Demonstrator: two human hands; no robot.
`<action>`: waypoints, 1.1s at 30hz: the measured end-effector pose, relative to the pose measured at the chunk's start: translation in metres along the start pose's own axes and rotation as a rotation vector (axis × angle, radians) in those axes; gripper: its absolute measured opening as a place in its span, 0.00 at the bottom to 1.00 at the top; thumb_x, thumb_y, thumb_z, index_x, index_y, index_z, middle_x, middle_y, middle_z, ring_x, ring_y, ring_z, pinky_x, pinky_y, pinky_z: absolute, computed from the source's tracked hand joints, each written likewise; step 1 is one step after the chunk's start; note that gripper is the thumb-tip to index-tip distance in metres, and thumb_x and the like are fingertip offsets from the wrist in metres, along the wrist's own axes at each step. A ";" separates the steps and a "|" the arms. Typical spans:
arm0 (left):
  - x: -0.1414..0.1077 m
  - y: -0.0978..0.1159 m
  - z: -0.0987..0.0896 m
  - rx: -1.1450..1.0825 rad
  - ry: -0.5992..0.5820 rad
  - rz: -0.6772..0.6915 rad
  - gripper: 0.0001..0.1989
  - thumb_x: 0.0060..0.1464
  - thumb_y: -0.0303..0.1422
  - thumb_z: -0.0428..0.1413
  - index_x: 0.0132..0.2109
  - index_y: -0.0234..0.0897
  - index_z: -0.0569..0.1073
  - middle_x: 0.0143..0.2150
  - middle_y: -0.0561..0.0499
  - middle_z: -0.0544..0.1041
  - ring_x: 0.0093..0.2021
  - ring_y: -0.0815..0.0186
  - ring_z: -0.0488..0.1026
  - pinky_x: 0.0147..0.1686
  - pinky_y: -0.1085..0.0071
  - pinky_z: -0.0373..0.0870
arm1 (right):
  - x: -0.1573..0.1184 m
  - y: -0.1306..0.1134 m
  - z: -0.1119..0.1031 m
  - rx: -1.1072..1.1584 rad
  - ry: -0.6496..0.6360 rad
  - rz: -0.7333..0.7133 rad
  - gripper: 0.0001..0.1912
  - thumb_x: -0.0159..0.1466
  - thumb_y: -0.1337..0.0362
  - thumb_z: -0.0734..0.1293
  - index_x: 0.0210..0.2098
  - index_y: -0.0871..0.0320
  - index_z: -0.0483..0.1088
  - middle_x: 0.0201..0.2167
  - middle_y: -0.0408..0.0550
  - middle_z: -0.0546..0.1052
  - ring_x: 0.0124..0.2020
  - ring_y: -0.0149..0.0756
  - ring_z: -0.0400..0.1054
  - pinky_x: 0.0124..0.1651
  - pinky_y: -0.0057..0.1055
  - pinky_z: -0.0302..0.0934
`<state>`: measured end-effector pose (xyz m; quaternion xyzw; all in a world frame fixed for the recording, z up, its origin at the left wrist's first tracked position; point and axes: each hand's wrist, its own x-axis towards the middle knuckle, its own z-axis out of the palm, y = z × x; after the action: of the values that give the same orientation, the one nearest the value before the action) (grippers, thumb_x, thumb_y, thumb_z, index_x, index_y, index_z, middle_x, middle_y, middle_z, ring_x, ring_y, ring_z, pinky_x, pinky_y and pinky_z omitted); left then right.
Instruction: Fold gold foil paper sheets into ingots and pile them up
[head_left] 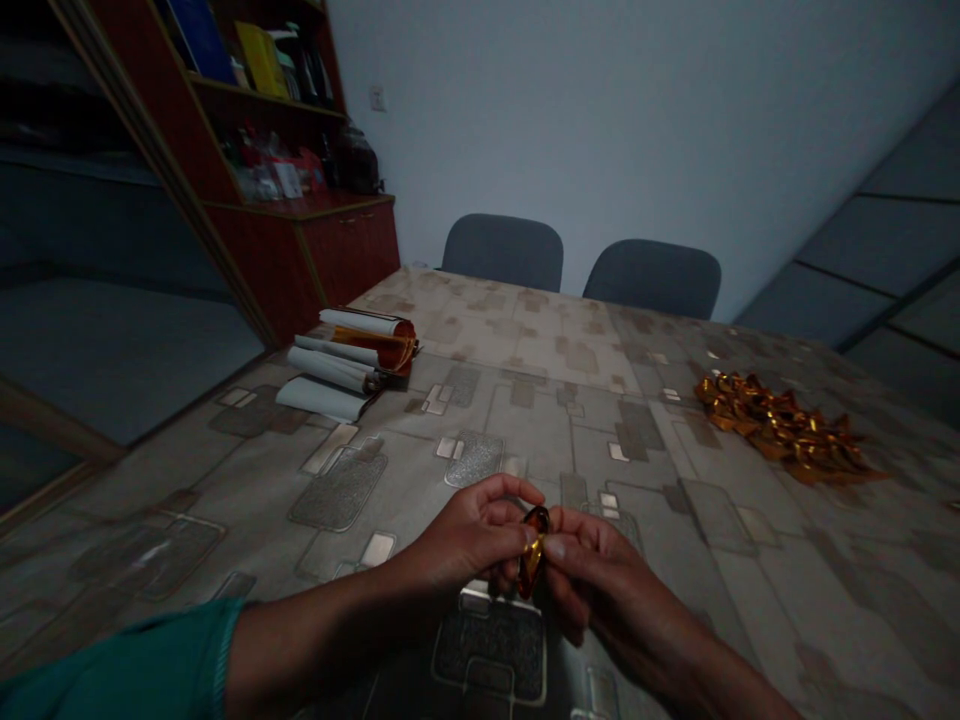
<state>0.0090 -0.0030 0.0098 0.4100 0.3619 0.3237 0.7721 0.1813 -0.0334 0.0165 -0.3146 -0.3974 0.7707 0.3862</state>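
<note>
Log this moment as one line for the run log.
Hands: left hand and right hand pinch gold foil piece | Nearby: gold foil pile right; paper rolls left | Surface: patterned tablecloth

Your foil [533, 552] shines amber-gold, like the pile [780, 428] at two o'clock. Your sleeve [120, 665] is teal. The tablecloth [559, 420] is grey-beige with outlined rectangles; the cabinet [345, 255] at eleven o'clock is reddish-brown.

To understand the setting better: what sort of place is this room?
Probably a small office or meeting room, though I cannot be certain: a dark red shelf cabinet holding folders, a long table with a patterned cover, and two grey chairs along its far side.
</note>
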 end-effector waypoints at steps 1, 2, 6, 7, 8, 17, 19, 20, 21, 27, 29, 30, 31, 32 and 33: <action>0.000 0.000 0.000 0.007 -0.004 0.009 0.20 0.48 0.36 0.65 0.46 0.35 0.70 0.27 0.55 0.72 0.19 0.73 0.67 0.19 0.78 0.61 | 0.000 0.000 0.001 -0.004 0.005 -0.010 0.10 0.64 0.58 0.70 0.36 0.59 0.75 0.17 0.41 0.71 0.18 0.26 0.57 0.21 0.23 0.51; -0.001 0.001 0.000 0.002 -0.009 0.015 0.20 0.48 0.36 0.65 0.46 0.35 0.70 0.27 0.55 0.72 0.20 0.73 0.67 0.20 0.78 0.61 | 0.001 0.000 0.001 -0.007 0.011 -0.020 0.10 0.64 0.58 0.70 0.35 0.59 0.75 0.17 0.42 0.71 0.18 0.27 0.58 0.22 0.24 0.51; -0.005 0.008 0.000 -0.143 -0.046 -0.054 0.21 0.48 0.33 0.65 0.49 0.36 0.69 0.33 0.52 0.75 0.22 0.74 0.69 0.24 0.77 0.65 | 0.001 -0.002 0.002 -0.019 0.037 -0.014 0.11 0.64 0.56 0.70 0.34 0.59 0.75 0.15 0.40 0.70 0.16 0.25 0.56 0.21 0.23 0.50; -0.006 0.010 -0.001 -0.185 -0.054 -0.077 0.22 0.48 0.32 0.65 0.50 0.37 0.69 0.34 0.51 0.75 0.23 0.74 0.69 0.25 0.76 0.66 | 0.000 -0.003 0.002 -0.021 0.043 -0.006 0.12 0.65 0.56 0.69 0.34 0.59 0.75 0.14 0.39 0.69 0.15 0.24 0.54 0.20 0.23 0.49; -0.007 0.012 -0.001 -0.213 -0.064 -0.092 0.23 0.47 0.32 0.65 0.50 0.37 0.69 0.36 0.51 0.75 0.24 0.74 0.69 0.26 0.76 0.67 | 0.000 -0.003 0.002 -0.020 0.050 0.001 0.12 0.64 0.56 0.69 0.34 0.59 0.75 0.14 0.38 0.68 0.14 0.23 0.52 0.20 0.23 0.48; -0.008 0.010 0.000 -0.127 -0.053 -0.050 0.24 0.46 0.33 0.66 0.50 0.36 0.70 0.34 0.52 0.73 0.26 0.72 0.71 0.25 0.76 0.66 | 0.002 -0.001 0.007 -0.073 0.108 -0.007 0.15 0.60 0.53 0.73 0.32 0.60 0.73 0.13 0.36 0.68 0.13 0.21 0.50 0.19 0.21 0.45; -0.006 0.008 -0.001 -0.143 -0.049 -0.055 0.24 0.46 0.33 0.67 0.51 0.36 0.70 0.35 0.52 0.73 0.26 0.72 0.70 0.27 0.75 0.67 | 0.002 -0.001 0.008 -0.087 0.130 0.007 0.16 0.60 0.52 0.73 0.30 0.60 0.72 0.13 0.35 0.67 0.12 0.21 0.49 0.18 0.21 0.44; -0.006 0.008 -0.001 -0.158 -0.051 -0.062 0.25 0.46 0.32 0.67 0.51 0.36 0.70 0.36 0.52 0.73 0.26 0.73 0.70 0.28 0.75 0.68 | 0.002 -0.001 0.009 -0.091 0.137 0.010 0.16 0.60 0.52 0.73 0.30 0.60 0.72 0.12 0.35 0.67 0.12 0.21 0.49 0.18 0.21 0.44; -0.006 0.007 -0.002 -0.178 -0.054 -0.071 0.25 0.46 0.31 0.67 0.51 0.36 0.70 0.37 0.51 0.73 0.27 0.73 0.70 0.29 0.74 0.68 | 0.002 -0.001 0.009 -0.093 0.142 0.010 0.16 0.60 0.52 0.73 0.30 0.60 0.72 0.12 0.35 0.66 0.12 0.21 0.49 0.18 0.21 0.45; -0.004 0.005 -0.002 -0.310 -0.079 -0.091 0.22 0.50 0.31 0.64 0.52 0.35 0.70 0.34 0.50 0.74 0.25 0.73 0.70 0.27 0.75 0.67 | 0.002 -0.001 0.008 -0.069 0.102 -0.011 0.16 0.61 0.52 0.71 0.31 0.61 0.73 0.11 0.34 0.64 0.11 0.21 0.47 0.17 0.22 0.44; -0.003 0.004 -0.003 -0.335 -0.061 -0.095 0.21 0.51 0.30 0.63 0.52 0.34 0.70 0.35 0.49 0.75 0.26 0.72 0.71 0.27 0.76 0.67 | 0.002 -0.001 0.008 -0.073 0.113 -0.018 0.16 0.61 0.52 0.71 0.32 0.61 0.73 0.11 0.33 0.64 0.12 0.22 0.48 0.17 0.22 0.44; -0.003 0.003 -0.003 -0.341 -0.054 -0.098 0.21 0.51 0.30 0.63 0.52 0.34 0.70 0.37 0.47 0.76 0.26 0.72 0.72 0.27 0.75 0.67 | 0.003 -0.001 0.008 -0.074 0.120 -0.021 0.16 0.61 0.52 0.71 0.32 0.61 0.73 0.11 0.33 0.64 0.12 0.22 0.48 0.17 0.22 0.44; -0.003 0.003 -0.002 -0.347 -0.051 -0.103 0.21 0.51 0.29 0.64 0.52 0.34 0.70 0.40 0.46 0.76 0.27 0.71 0.72 0.27 0.75 0.67 | 0.003 -0.001 0.008 -0.076 0.126 -0.022 0.16 0.62 0.52 0.71 0.32 0.61 0.73 0.11 0.33 0.64 0.12 0.22 0.48 0.17 0.22 0.44; -0.003 0.003 -0.002 -0.353 -0.049 -0.110 0.21 0.51 0.29 0.64 0.52 0.34 0.70 0.42 0.44 0.77 0.28 0.70 0.74 0.28 0.75 0.67 | 0.003 -0.001 0.008 -0.074 0.128 -0.023 0.17 0.62 0.51 0.71 0.32 0.61 0.73 0.11 0.33 0.64 0.12 0.22 0.48 0.17 0.22 0.44; -0.003 0.003 -0.002 -0.365 -0.048 -0.120 0.22 0.51 0.28 0.64 0.53 0.33 0.70 0.43 0.43 0.77 0.30 0.69 0.74 0.29 0.75 0.68 | 0.003 0.000 0.008 -0.070 0.128 -0.022 0.17 0.62 0.51 0.71 0.32 0.61 0.72 0.11 0.33 0.64 0.11 0.22 0.48 0.17 0.22 0.44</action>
<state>0.0048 -0.0031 0.0121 0.2485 0.3026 0.3273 0.8600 0.1735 -0.0337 0.0201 -0.3722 -0.4022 0.7303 0.4079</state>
